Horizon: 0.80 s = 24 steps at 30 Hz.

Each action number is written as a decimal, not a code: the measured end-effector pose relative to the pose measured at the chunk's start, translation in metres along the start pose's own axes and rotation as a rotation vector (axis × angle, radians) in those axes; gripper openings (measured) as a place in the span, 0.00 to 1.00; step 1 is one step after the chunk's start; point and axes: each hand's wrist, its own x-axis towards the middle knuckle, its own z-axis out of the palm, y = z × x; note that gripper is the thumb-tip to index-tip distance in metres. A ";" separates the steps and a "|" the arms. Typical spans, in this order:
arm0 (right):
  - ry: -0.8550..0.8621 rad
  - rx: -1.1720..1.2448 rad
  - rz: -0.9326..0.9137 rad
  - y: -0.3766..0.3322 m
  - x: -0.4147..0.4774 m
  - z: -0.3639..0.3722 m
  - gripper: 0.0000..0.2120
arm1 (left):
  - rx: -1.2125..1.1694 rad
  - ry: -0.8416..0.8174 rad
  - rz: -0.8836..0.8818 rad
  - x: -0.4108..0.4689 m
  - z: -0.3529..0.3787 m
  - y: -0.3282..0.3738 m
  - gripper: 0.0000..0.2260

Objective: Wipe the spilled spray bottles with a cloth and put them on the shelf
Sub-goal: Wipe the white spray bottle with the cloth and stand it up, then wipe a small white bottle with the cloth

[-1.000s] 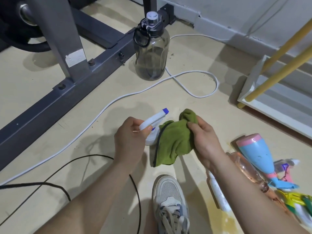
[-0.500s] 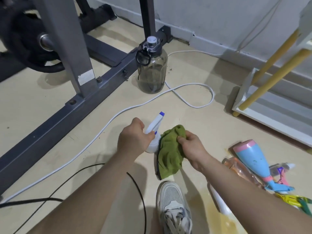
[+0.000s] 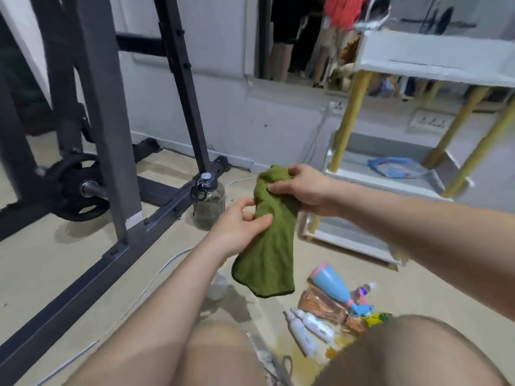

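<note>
A dark steel rack [image 3: 111, 129] occupies the left of the room. A white shelf [image 3: 434, 61] on yellow legs stands at the right, close to the work, with a flat blue packet [image 3: 395, 167] on a lower tier. Between them the green cloth [image 3: 271, 246] hangs lengthwise in the air, off the floor. The right hand [image 3: 302, 188] has the upper end bunched in curled fingers and carries the weight. The left hand [image 3: 241, 227] pinches the side edge midway down, between thumb and bent fingers, apparently to spread or refold a clean face. No bottle shows in either hand; whether the cloth wraps anything cannot be told. A water jug [image 3: 208, 204] stands by the rack foot, uninvolved. The spray bottles [image 3: 330, 288] lie tipped together on the floor, below and to the right of the cloth, beside a yellowish puddle [image 3: 315, 360]. None is seen on the shelf. Judgement: wiping is unfinished, and the cloth is being readied for the next bottle.
</note>
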 end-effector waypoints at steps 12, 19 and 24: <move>0.257 0.348 -0.103 0.025 -0.166 -0.086 0.08 | -0.509 -0.010 0.113 -0.078 0.104 0.071 0.11; 0.382 0.550 -0.047 0.121 -0.232 -0.119 0.11 | -0.239 -0.354 -0.075 -0.099 0.168 0.049 0.08; 0.474 0.667 0.156 0.209 -0.240 -0.127 0.11 | 0.044 -0.555 -0.238 -0.091 0.223 -0.009 0.05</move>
